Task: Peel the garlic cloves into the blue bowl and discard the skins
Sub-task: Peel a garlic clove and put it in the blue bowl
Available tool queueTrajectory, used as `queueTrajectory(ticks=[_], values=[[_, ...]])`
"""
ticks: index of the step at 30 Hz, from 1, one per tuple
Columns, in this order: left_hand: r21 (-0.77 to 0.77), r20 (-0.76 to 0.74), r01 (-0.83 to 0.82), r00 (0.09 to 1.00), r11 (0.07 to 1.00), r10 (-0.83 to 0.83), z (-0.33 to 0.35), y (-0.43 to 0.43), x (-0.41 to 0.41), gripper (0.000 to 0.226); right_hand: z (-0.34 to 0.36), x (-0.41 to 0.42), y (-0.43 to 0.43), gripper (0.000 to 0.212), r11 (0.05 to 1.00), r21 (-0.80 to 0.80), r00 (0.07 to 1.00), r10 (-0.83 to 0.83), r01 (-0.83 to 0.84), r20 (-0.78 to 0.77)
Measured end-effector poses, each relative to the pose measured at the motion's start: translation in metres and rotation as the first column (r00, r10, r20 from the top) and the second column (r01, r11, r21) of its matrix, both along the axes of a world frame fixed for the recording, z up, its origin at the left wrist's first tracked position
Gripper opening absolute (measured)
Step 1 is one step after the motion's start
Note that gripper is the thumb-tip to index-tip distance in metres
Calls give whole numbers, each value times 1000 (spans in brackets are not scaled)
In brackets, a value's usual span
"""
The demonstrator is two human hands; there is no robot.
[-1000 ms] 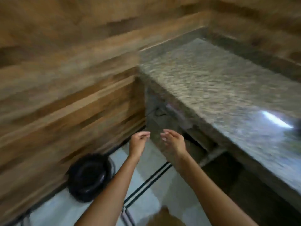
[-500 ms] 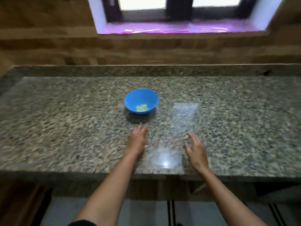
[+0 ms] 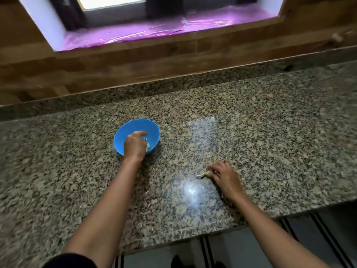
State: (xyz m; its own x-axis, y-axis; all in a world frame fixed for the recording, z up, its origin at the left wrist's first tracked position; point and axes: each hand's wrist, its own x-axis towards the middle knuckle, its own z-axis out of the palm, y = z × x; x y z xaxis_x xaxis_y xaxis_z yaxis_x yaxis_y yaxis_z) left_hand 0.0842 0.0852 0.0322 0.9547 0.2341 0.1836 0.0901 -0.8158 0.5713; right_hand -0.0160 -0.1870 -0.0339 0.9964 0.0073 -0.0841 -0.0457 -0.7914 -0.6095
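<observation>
Blue bowl point(image 3: 122, 133) sits on the speckled granite desk point(image 3: 270, 132), left of centre and nearer its back edge, with a few pale garlic cloves point(image 3: 148, 147) showing at the bottom. The person's left hand point(image 3: 134, 147) reaches into it over the near rim, arm stretched straight forward, wrist bent and fingers curled downward. Whether they grasp anything cannot be told. The right hand point(image 3: 225, 176) rests well apart from the bowl, near the desk's front edge. Its knuckles are raised and its fingers are curled over a pale strip point(image 3: 202, 174), pinning one end while the other pokes out to the left; whether this is skin or clove is unclear. Behind the desk rises a wooden wall point(image 3: 135, 62) beneath a purple-lined window sill point(image 3: 164, 29).
</observation>
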Motion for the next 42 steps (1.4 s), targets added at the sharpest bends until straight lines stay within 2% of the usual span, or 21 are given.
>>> queueTrajectory(ticks=[2, 4, 6, 8, 12, 15, 17, 20, 22, 23, 25, 27, 29, 30, 32, 34, 37, 38, 39, 41, 42], values=[[17, 128, 58, 990, 998, -59, -1, -17, -8, 25, 0, 2, 4, 27, 978, 175, 994, -112, 112, -9], [-31, 262, 304, 922, 952, -285, -7, -50, -38, 21, 2, 3, 9, 23, 895, 373, 970, -224, 243, -94], [-69, 220, 573, 807, 817, -548, -24, -76, -69, 23, 7, 5, 16, 19, 775, 555, 952, -223, 303, -208], [-67, 182, 656, 749, 752, -637, -44, -87, -84, 28, 13, 7, 21, 23, 694, 658, 954, -157, 291, -256], [-100, 170, 633, 771, 767, -614, -56, -94, -77, 35, 22, 8, 23, 30, 707, 681, 965, -6, 190, -263], [-106, 50, 641, 767, 760, -640, -54, -91, -70, 31, 21, 10, 20, 32, 753, 641, 954, 64, 147, -294], [-111, 3, 668, 741, 736, -672, -51, -87, -67, 28, 19, 10, 18, 33, 774, 618, 937, 100, 138, -335], [-39, 29, 724, 689, 688, -724, -51, -84, -68, 20, 21, 6, 13, 30, 785, 612, 909, 178, 101, -378], [-112, -8, 695, 714, 710, -700, -50, -84, -69, 17, 22, 6, 10, 31, 804, 593, 894, 228, 51, -386], [-241, -69, 648, 731, 723, -679, -47, -84, -69, 16, 22, 6, 9, 33, 811, 584, 882, 259, 23, -395], [-587, -166, 444, 752, 677, -637, -42, -83, -69, 12, 24, 2, 8, 34, 817, 577, 862, 300, -11, -408], [-759, -227, 179, 828, 626, -513, -43, -78, -65, 9, 25, 1, 6, 31, 879, 472, 880, 272, -62, -390], [-770, -303, 12, 873, 638, -382, -47, -67, -62, 7, 23, 4, -2, 28, 981, 158, 929, 158, -110, -335], [-734, -331, -10, 878, 679, -346, -52, -61, -62, 7, 22, 7, -7, 27, 992, -46, 952, 98, -117, -291], [-623, -349, 64, 869, 780, -351, -59, -52, -62, 6, 25, 10, -17, 25, 931, -352, 973, 19, -101, -231], [-543, -360, 143, 851, 828, -383, -61, -52, -67, 11, 28, 13, -21, 21, 869, -489, 979, -25, -80, -203], [-473, -338, 211, 853, 856, -397, -57, -64, -78, 16, 25, 10, -17, 37, 776, -629, 991, -42, -50, -130], [-452, -323, 223, 862, 864, -391, -57, -69, -80, 16, 22, 7, -13, 41, 775, -632, 998, -38, -1, -48], [-482, -313, 203, 869, 852, -384, -57, -73, -81, 16, 21, 3, -7, 42, 821, -568, 998, -31, 61, 62], [-659, -310, 76, 878, 748, -364, -52, -83, -87, 14, 23, -5, 13, 36, 972, -206, 975, -66, 111, 212], [-743, -317, -1, 881, 669, -351, -48, -88, -91, 11, 25, -8, 25, 33, 994, 19, 975, -105, 103, 194]])
